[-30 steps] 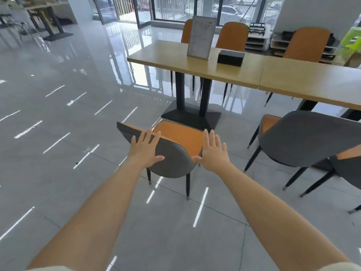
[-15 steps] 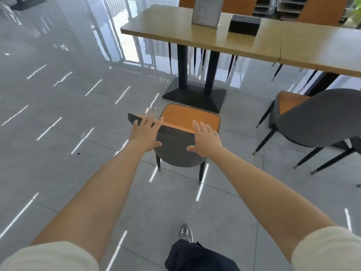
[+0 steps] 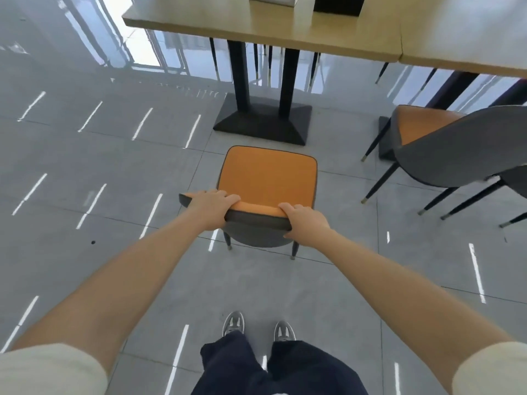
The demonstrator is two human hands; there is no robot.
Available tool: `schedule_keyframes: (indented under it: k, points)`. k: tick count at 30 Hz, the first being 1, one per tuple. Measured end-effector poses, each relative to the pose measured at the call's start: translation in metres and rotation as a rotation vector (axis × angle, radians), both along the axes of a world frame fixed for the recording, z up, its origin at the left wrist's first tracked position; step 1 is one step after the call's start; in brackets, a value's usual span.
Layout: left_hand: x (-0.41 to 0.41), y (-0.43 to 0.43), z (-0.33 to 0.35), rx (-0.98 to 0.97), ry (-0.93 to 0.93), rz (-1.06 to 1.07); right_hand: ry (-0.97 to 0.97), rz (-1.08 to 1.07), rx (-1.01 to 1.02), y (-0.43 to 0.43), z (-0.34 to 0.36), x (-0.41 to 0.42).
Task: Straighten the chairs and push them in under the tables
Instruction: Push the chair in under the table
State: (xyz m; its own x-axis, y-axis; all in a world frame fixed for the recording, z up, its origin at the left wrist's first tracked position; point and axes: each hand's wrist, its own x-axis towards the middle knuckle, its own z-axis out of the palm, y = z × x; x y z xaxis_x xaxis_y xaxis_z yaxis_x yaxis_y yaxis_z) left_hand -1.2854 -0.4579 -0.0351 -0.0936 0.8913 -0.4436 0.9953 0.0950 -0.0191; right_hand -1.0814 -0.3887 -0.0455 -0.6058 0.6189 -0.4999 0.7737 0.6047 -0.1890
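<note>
A chair with an orange seat and grey back stands on the floor in front of me, facing the wooden table. The seat lies short of the table's black pedestal base. My left hand grips the left end of the backrest's top edge, fingers curled over it. My right hand grips the right end the same way, thumb on the grey back.
A second grey-backed chair with an orange seat stands to the right, angled, with another chair's legs beyond it. A second table adjoins the first on the right. More chair legs show behind the tables. My shoes are on grey tiles.
My hands went from flat against the backrest to curled over its top edge. I stepped closer and my view tilted down; the chair now faces the table squarely.
</note>
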Motion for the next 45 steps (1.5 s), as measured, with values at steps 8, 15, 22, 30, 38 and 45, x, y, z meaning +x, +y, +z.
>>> schedule_keyframes:
  k: [8, 15, 22, 30, 38, 45]
  points:
    - [-0.033, 0.017, -0.011, 0.013, -0.085, -0.217, -0.011, -0.054, -0.005, 0.012, -0.006, -0.013]
    - [-0.066, 0.045, -0.012, 0.027, -0.106, -0.229, 0.02, -0.1, 0.007, 0.033, -0.008, -0.043]
    - [-0.094, 0.099, -0.012, 0.04, -0.092, -0.189, 0.012, -0.073, -0.007, 0.09, -0.004, -0.075]
    - [-0.118, 0.18, -0.009, 0.029, -0.131, -0.104, 0.022, -0.035, 0.003, 0.187, -0.002, -0.105]
    - [-0.166, 0.245, -0.009, 0.024, -0.119, -0.058, 0.032, 0.01, -0.007, 0.261, -0.003, -0.156]
    - [-0.222, 0.306, -0.007, 0.012, -0.139, -0.11, 0.023, -0.047, 0.03, 0.317, -0.002, -0.21]
